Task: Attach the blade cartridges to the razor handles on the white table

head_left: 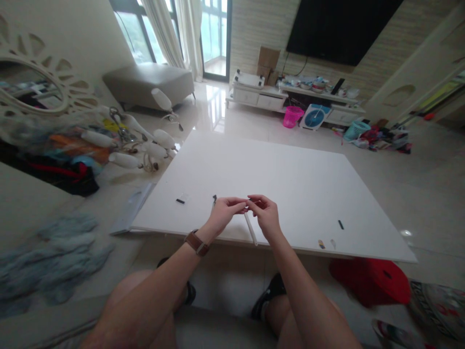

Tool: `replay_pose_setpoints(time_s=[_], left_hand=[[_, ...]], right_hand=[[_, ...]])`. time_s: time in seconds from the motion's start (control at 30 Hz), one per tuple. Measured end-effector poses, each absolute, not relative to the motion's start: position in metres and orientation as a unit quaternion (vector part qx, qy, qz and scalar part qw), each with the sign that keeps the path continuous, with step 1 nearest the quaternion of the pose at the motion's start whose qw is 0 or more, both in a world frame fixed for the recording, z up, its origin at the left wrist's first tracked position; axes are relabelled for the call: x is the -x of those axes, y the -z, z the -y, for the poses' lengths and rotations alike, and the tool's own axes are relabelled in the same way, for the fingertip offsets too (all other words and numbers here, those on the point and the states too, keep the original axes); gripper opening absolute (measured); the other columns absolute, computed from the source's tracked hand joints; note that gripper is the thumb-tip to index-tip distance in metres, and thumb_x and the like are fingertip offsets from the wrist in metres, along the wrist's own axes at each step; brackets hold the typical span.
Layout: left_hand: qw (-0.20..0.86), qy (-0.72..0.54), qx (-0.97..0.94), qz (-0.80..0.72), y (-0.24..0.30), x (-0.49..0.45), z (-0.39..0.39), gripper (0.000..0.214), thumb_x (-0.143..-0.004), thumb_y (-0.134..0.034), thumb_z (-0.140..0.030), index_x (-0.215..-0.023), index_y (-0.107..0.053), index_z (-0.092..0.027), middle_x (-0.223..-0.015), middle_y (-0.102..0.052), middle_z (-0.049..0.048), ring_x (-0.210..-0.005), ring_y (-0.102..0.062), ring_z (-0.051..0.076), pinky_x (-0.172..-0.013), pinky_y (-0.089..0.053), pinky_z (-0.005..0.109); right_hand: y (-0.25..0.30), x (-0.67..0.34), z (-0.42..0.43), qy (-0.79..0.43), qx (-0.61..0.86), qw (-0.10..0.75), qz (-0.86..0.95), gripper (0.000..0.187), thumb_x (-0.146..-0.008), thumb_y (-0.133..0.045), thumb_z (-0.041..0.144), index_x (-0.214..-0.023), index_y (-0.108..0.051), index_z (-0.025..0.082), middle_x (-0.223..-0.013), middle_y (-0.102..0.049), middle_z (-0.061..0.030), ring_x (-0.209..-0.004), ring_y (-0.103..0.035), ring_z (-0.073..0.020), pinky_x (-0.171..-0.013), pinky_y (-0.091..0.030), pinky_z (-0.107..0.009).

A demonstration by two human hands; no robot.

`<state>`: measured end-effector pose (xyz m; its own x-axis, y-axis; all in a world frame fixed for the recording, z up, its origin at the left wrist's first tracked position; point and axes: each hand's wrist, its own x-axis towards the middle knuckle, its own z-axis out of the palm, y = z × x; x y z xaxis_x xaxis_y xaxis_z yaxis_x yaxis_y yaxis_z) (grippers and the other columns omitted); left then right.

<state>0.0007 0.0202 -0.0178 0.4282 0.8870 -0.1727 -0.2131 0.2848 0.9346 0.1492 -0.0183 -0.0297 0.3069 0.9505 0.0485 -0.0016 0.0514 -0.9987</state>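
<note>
We pinch a small dark piece [250, 199] with the fingertips of our left hand [227, 207] and right hand [266, 211], above the desk [290, 179]. A white stick [251, 230] shows between our forearms.

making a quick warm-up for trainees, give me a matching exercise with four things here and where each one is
1. small dark piece
2. brown wristband
3. pink plastic basket
4. large flat black television

A. around the left wrist
B. on the pale textured wall
C. at the fingertips
D. on the glossy pale floor

Pairs: 1-C, 2-A, 3-D, 4-B
</note>
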Motion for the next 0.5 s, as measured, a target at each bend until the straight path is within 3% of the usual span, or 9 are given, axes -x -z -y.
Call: replay_pose_setpoints(time_s=[0.2, 0.5], left_hand=[[0.689, -0.382, -0.491, -0.371, 0.009, 0.001, -0.021, 0.029, -0.072, -0.081, -0.033, -0.093, -0.080, -0.012, -0.088, -0.078, 0.0111, -0.083, -0.072, 0.022, -0.083, -0.058, 0.036], [0.642, -0.374, -0.545, -0.390, 0.010, -0.001, -0.025, 0.022, -0.076, -0.076, -0.029, -0.089, -0.080, -0.012, -0.077, -0.077, 0.0087, -0.071, -0.070, 0.018, -0.073, -0.058, 0.031]], right_hand=[[0.021, -0.150, 0.019, -0.413, 0.562, 0.585, 0.414, 0.027, -0.076, -0.078, 0.039, -0.095, -0.078, 0.019, -0.069, -0.069, -0.0023, -0.063, -0.061, -0.0149, -0.051, -0.041, -0.025], [0.032, -0.152, 0.016, -0.393, 0.570, 0.581, 0.427, 0.023, -0.077, -0.076, 0.038, -0.091, -0.079, 0.020, -0.066, -0.069, -0.0016, -0.059, -0.060, -0.0143, -0.053, -0.043, -0.026]])
